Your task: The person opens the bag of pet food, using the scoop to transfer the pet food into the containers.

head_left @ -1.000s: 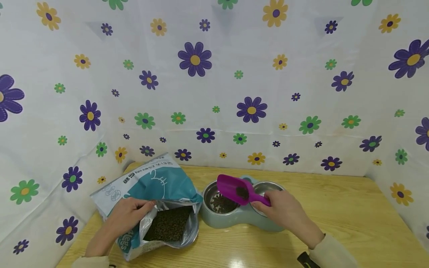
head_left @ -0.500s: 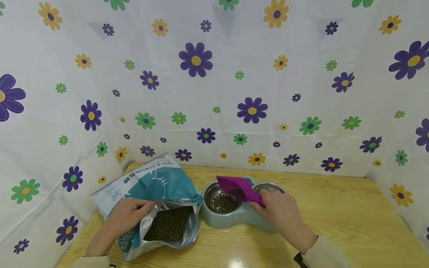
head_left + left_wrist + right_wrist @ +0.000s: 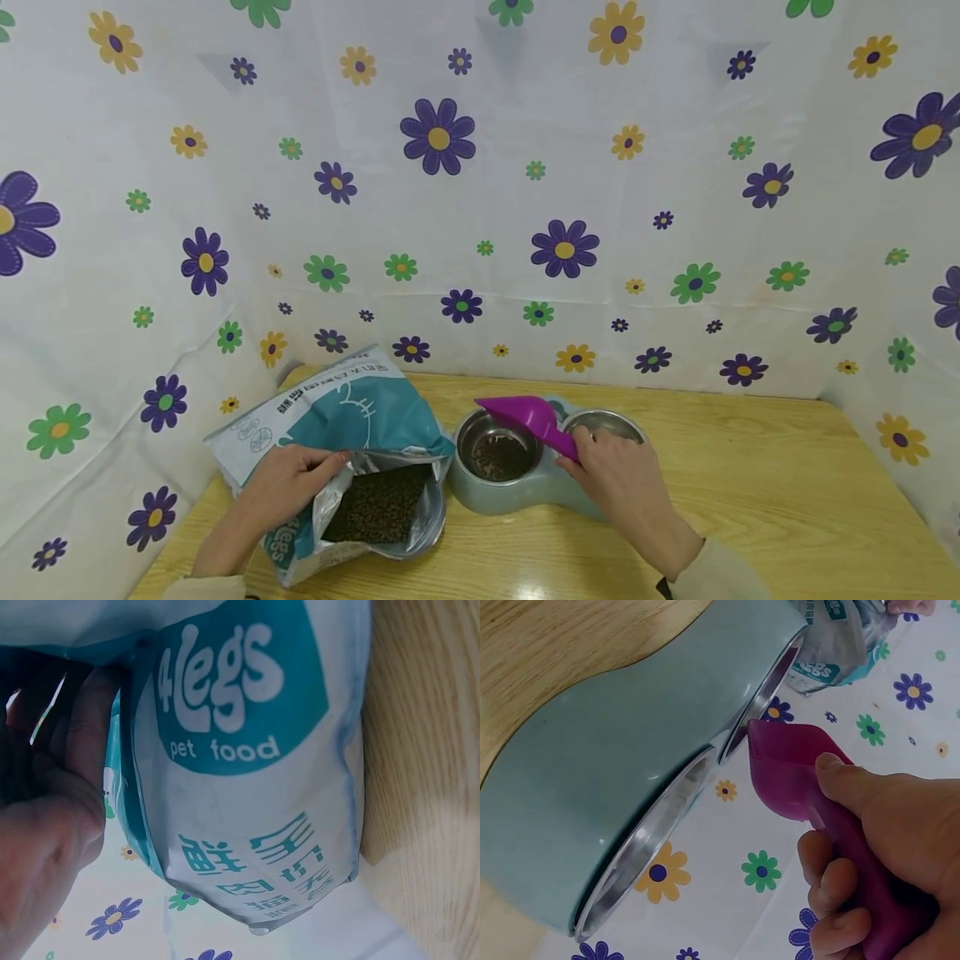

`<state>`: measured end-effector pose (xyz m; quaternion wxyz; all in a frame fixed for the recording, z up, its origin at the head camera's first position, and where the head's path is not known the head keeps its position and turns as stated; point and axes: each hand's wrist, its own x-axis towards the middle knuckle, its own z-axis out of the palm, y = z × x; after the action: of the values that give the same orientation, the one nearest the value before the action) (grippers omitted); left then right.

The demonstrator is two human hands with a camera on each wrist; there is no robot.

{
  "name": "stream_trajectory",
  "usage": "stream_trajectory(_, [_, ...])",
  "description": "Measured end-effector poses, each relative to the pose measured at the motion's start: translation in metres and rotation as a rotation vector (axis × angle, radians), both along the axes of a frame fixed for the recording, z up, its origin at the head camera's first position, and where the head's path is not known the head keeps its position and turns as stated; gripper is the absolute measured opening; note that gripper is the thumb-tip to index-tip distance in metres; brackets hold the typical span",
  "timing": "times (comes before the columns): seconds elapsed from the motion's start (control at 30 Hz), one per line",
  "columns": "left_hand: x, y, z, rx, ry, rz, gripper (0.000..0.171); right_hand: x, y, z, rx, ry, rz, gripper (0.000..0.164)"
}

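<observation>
My left hand (image 3: pixel 281 487) holds the torn-open mouth of a teal and white pet food bag (image 3: pixel 375 408), full of brown kibble (image 3: pixel 378 504). The left wrist view shows "4Legs pet food" printed on the bag (image 3: pixel 247 791). In my right hand (image 3: pixel 626 479) is a magenta scoop (image 3: pixel 517 412), gripped by the handle and tipped over the left steel bowl (image 3: pixel 471 429). Brown kibble (image 3: pixel 504 458) lies in that bowl. The right wrist view shows my thumb along the top of the scoop (image 3: pixel 795 780) and my fingers curled under its handle.
Both bowls sit in a pale green double stand (image 3: pixel 487 497), right beside the bag. The right steel bowl (image 3: pixel 607 417) is partly hidden by my right hand. A wooden table (image 3: pixel 787 483) lies underneath, and a flower-printed cloth (image 3: pixel 480 192) hangs behind and at both sides.
My right hand has turned the scoop over, so its hollow now faces down toward the left bowl, and has shifted slightly left. More kibble lies in that bowl. The left hand and bag stay put.
</observation>
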<state>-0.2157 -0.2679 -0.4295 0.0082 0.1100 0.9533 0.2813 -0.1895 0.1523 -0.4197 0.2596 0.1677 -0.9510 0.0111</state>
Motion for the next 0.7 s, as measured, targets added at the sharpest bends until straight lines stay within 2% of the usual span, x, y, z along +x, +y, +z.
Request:
stream_trajectory(0.1, [-0.001, 0.000, 0.000, 0.022, 0.005, -0.006, 0.054, 0.001, 0.002, -0.001, -0.042, -0.002, 0.005, 0.043])
stream_trajectory(0.17, [-0.002, -0.001, -0.001, 0.045, 0.012, -0.012, 0.055, 0.002, 0.004, 0.000, -0.130, -0.058, 0.014, 0.040])
stream_trajectory(0.3, [-0.005, -0.004, -0.003, 0.082, 0.028, 0.003, 0.055, 0.006, 0.008, 0.010, -0.467, -0.362, 0.055, 0.032])
stream_trajectory(0.4, [-0.006, -0.008, -0.005, 0.131, 0.018, 0.080, 0.050, 0.012, 0.012, 0.021, -0.667, -0.602, 0.083, 0.031])
stream_trajectory(0.47, [-0.006, -0.012, -0.005, 0.184, -0.019, 0.147, 0.042, 0.016, 0.014, 0.027, -0.696, -0.712, 0.134, 0.034])
stream_trajectory(0.53, [-0.004, -0.015, -0.006, 0.218, -0.059, 0.205, 0.037, 0.021, 0.014, 0.031, -0.678, -0.796, 0.201, 0.035])
stream_trajectory(0.6, [-0.004, -0.018, -0.006, 0.220, -0.091, 0.222, 0.037, 0.027, 0.010, 0.032, -0.643, -0.851, 0.267, 0.034])
stream_trajectory(0.7, [-0.006, -0.018, -0.006, 0.200, -0.121, 0.211, 0.037, 0.035, -0.001, 0.030, -0.596, -0.856, 0.330, 0.033])
